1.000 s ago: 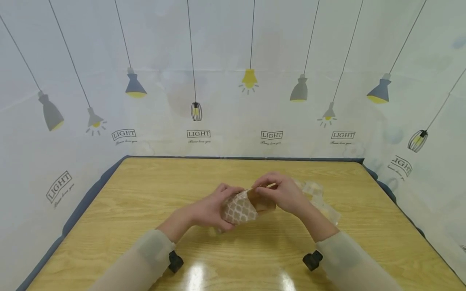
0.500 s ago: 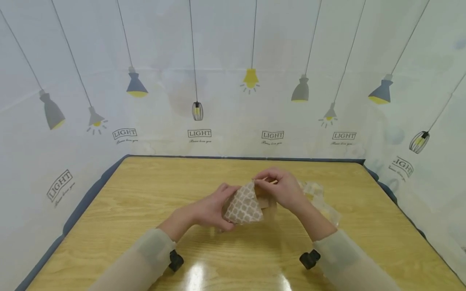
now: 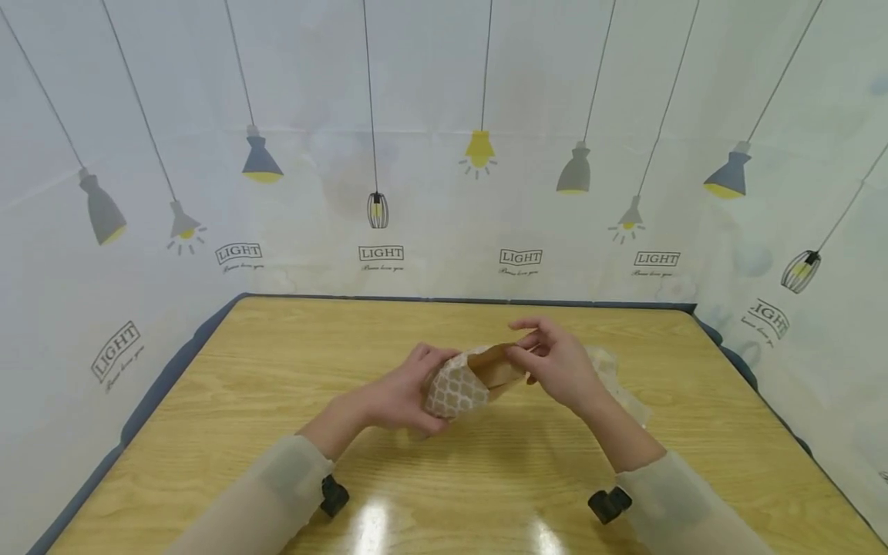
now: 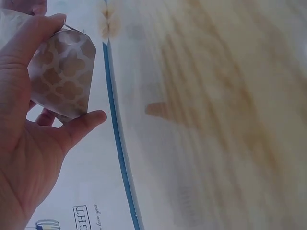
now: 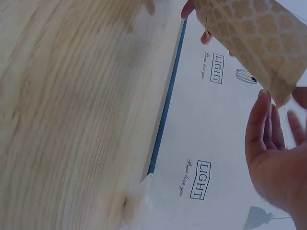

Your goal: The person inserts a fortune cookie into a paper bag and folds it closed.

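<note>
A brown paper bag (image 3: 458,391) with a white lattice print is held above the table in the head view, its plain brown inside showing at the mouth. My left hand (image 3: 405,393) grips the closed end, thumb on the near side and fingers round the far side. At the bag's mouth, my right hand (image 3: 558,366) pinches the edge between thumb and fingers. The left wrist view shows the patterned bag end (image 4: 67,67) within the left hand's grasp. In the right wrist view, a corner of the bag (image 5: 268,43) meets the right fingertips.
Crumpled clear plastic wrapping (image 3: 620,393) lies on the wooden table (image 3: 277,347), partly behind the right hand. A dark blue edge runs round the tabletop. Wall sheets printed with lamps (image 3: 479,150) enclose the back and sides.
The bag's patterned flap rose towards the right hand, then folded back, and the mouth now gapes wider. My right hand has shifted slightly right, its upper fingers spreading. The left hand keeps its grip.
</note>
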`<state>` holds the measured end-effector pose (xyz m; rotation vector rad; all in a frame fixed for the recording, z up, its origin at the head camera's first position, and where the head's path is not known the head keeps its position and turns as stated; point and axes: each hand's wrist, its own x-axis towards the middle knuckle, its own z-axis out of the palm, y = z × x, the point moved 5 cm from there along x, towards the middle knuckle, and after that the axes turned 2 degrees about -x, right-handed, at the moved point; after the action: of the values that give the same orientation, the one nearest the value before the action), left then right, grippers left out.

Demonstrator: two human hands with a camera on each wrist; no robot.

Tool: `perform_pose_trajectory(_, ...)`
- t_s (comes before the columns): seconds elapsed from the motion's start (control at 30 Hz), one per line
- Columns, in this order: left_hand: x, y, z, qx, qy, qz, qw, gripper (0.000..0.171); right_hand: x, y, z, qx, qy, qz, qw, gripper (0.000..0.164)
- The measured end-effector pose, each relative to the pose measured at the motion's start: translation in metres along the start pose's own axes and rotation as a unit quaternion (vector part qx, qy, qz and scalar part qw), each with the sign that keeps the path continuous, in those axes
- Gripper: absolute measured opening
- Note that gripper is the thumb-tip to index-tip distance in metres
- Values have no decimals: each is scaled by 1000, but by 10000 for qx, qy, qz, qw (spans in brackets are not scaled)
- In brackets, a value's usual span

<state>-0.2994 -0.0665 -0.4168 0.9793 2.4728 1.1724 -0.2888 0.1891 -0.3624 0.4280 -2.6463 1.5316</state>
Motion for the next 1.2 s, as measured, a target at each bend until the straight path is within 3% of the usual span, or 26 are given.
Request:
perform_pose_trajectory(0.17,-3,-4,-10,-93,272,-69,9996,114,-11,5,-2,568,-688,-529,9946,30)
perform_pose_trajectory(0.3,-4,-8,-11,-165,284,-137,9994,114,-17,12,2,329,-1135,-705,9905,19)
perform_pose_trajectory(0.43,-3,-10,-9,-216,191,-138,9995,112,-18,16,6,13,-1168,-691,9907,10)
perform_pose_trajectory(0.6,-3,-13,-11,-251,314,-131,9991,108,-18,15,4,-94,-1166,-651,9910,8)
perform_pose_trajectory(0.9,-3,-15,-11,-179,304,-128,9993,106,-17,12,1,137,-1303,-768,9884,9)
perform_pose_trajectory(1.2,-5,-14,-14,88,396,-172,9990,107,-21,36,-33,-275,-885,-317,9952,27)
